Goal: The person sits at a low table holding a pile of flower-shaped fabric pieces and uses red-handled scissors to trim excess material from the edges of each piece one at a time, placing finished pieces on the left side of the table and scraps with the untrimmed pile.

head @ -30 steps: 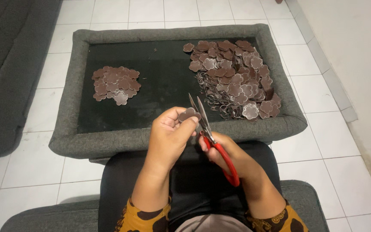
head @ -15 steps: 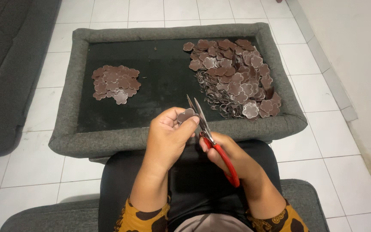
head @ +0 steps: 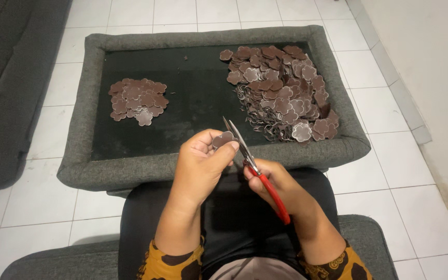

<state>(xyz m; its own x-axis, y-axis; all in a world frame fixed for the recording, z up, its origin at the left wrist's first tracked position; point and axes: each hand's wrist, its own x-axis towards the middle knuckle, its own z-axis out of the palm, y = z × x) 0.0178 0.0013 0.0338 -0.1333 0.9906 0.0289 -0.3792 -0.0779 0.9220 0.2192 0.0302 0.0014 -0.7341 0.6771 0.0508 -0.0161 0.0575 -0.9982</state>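
Note:
My left hand (head: 203, 163) pinches a small brown flower-shaped piece (head: 222, 139) above the near rim of the tray. My right hand (head: 276, 181) grips red-handled scissors (head: 255, 168), whose blades lie against that piece. Both hands hover over my lap, just in front of the grey padded tray (head: 130, 168). A small pile of trimmed flower pieces (head: 137, 100) lies on the tray's left side. A larger heap of flower pieces and curled offcuts (head: 283, 93) fills its right side.
The tray has a dark inner surface and stands on a white tiled floor (head: 385, 150). A grey sofa edge (head: 6, 88) runs along the left. A pale wall (head: 431, 57) rises at the right. I sit on a grey seat (head: 369, 243).
The hands stay in nearly the same place; the scissor blades shift slightly along the piece's edge. The piles on the tray have not moved.

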